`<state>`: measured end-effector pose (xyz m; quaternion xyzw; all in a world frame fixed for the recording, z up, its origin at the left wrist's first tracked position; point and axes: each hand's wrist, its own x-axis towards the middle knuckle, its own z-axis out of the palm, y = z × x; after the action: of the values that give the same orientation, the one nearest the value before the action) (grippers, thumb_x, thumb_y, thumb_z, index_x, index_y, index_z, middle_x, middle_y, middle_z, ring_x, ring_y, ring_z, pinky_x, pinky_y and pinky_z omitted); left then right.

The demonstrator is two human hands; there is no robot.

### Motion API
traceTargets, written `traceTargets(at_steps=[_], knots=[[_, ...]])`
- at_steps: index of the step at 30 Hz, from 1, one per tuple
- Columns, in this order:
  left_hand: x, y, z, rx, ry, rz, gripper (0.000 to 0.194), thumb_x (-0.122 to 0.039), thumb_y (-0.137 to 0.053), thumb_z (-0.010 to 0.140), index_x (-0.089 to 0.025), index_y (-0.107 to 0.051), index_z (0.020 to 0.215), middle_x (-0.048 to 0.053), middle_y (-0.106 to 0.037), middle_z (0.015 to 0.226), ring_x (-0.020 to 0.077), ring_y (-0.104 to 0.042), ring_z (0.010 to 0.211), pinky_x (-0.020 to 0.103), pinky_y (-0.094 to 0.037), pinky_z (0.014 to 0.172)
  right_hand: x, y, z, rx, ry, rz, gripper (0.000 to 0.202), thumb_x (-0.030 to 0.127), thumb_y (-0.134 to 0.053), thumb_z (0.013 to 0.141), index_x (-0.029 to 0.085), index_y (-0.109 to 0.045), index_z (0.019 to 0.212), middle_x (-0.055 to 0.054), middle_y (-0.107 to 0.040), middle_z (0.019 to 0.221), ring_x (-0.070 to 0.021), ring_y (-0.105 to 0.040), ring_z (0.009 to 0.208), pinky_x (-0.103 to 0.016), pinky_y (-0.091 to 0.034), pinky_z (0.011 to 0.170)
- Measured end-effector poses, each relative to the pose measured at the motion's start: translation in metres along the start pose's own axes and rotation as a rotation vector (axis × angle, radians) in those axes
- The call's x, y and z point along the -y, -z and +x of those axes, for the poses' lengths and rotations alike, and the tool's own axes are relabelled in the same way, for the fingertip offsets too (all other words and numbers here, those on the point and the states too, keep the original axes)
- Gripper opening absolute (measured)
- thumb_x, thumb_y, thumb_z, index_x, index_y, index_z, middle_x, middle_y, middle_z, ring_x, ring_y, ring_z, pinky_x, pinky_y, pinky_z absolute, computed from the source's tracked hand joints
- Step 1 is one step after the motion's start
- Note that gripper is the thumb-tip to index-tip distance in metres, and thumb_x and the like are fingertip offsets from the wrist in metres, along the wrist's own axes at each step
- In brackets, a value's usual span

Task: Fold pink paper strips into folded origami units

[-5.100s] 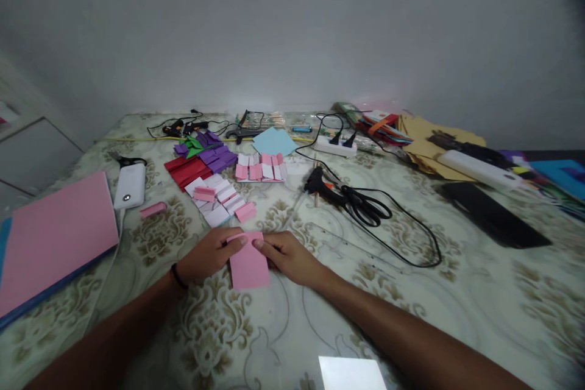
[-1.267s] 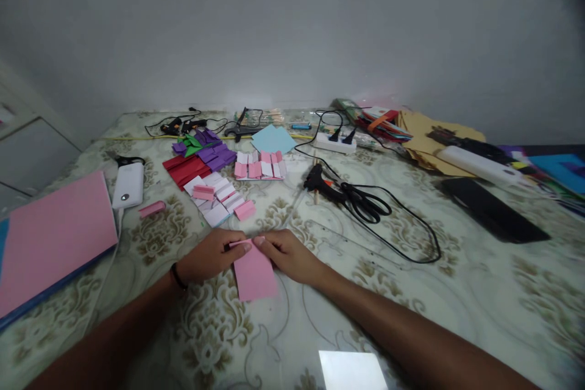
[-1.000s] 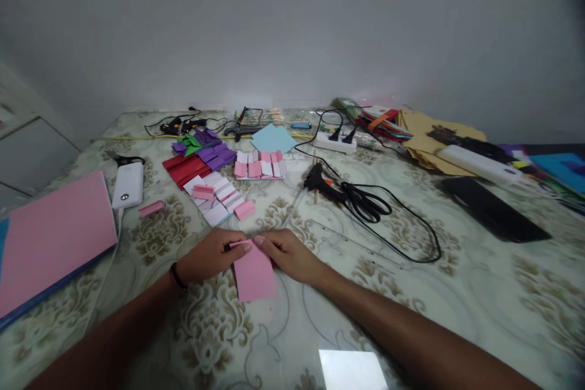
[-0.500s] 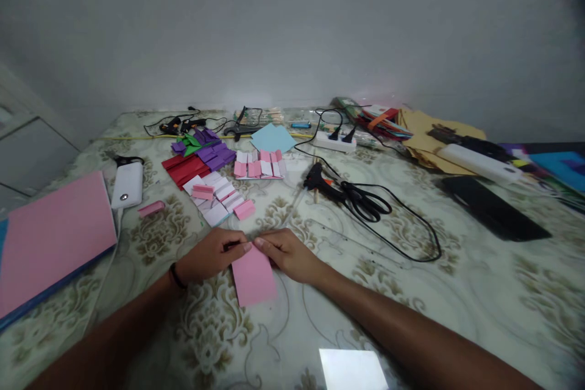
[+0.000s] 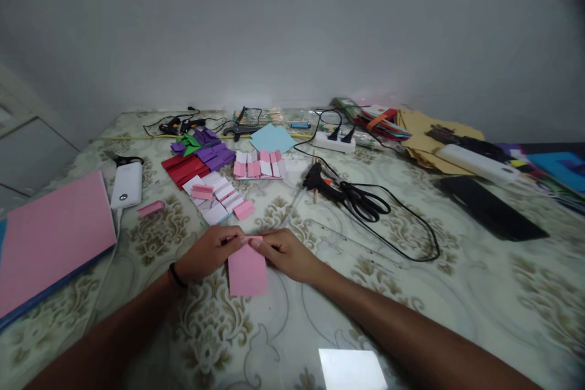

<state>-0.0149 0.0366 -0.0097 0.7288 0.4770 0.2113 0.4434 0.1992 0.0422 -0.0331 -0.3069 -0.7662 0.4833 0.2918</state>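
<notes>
- head view: two bare hands meet over a table (image 5: 292,341) with a floral cover, close to its near side.
- the left hand (image 5: 211,254) pinches a pink paper (image 5: 247,274) at its upper left, thumb on the face, fingers curled behind; a dark band (image 5: 177,275) circles that wrist.
- the right hand (image 5: 289,254) grips the same sheet at its upper right, thumb laid across the top, its other fingers mostly hidden behind.
- the pink paper sits between the hands, its lower part hanging toward the viewer; a narrow strip shows above the thumbs.
- just beyond the hands lie white folded papers (image 5: 216,214), with a small pink folded piece (image 5: 244,209) at their right end.
- behind those, red folded papers (image 5: 185,170) and purple folded papers (image 5: 218,157) touch each other, with green paper (image 5: 191,144) near the purple.
- a pink and white row (image 5: 259,166) stands just in front of light blue sheets (image 5: 274,138).
- right of centre, a black glue gun (image 5: 325,186) lies beside its looped cable (image 5: 365,204); a clear ruler (image 5: 351,244) is nearer the right hand.
- far left, a large pink sheet (image 5: 59,228) lies near a white power bank (image 5: 127,184).
- far right, a black slab (image 5: 492,207) rests flat, well apart from both hands.
</notes>
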Motion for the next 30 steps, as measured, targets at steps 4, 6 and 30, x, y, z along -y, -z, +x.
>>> traceTargets(at_steps=[4,6,30], knots=[[0.009,0.000,0.002,-0.030,-0.023,-0.064,0.039,-0.044,-0.049,0.098,-0.016,-0.051,0.072,-0.003,-0.046,0.066,0.0114,-0.042,0.065,0.024,-0.033,0.061,-0.001,-0.001,0.000,0.000,-0.004,0.008,0.054,0.052,-0.040,0.104,0.018,-0.039,0.062,0.003,-0.040,0.061,-0.0097,-0.036,0.056,-0.024,-0.030,0.056],[0.013,0.000,0.003,-0.055,-0.029,-0.102,0.039,-0.046,-0.050,0.098,-0.016,-0.049,0.072,-0.003,-0.045,0.068,0.0119,-0.041,0.068,0.024,-0.034,0.063,-0.001,-0.001,0.000,-0.009,0.004,0.014,0.055,0.051,-0.040,0.104,0.018,-0.037,0.061,0.003,-0.040,0.061,-0.0096,-0.036,0.056,-0.024,-0.030,0.056],[0.013,0.002,0.001,-0.035,0.022,-0.176,0.042,-0.051,-0.052,0.096,-0.014,-0.060,0.081,-0.001,-0.051,0.071,0.0118,-0.043,0.067,0.022,-0.036,0.063,-0.002,0.000,-0.002,-0.011,-0.056,0.058,0.060,0.059,-0.042,0.101,0.017,-0.040,0.059,0.004,-0.041,0.054,-0.0081,-0.036,0.052,-0.022,-0.029,0.053]])
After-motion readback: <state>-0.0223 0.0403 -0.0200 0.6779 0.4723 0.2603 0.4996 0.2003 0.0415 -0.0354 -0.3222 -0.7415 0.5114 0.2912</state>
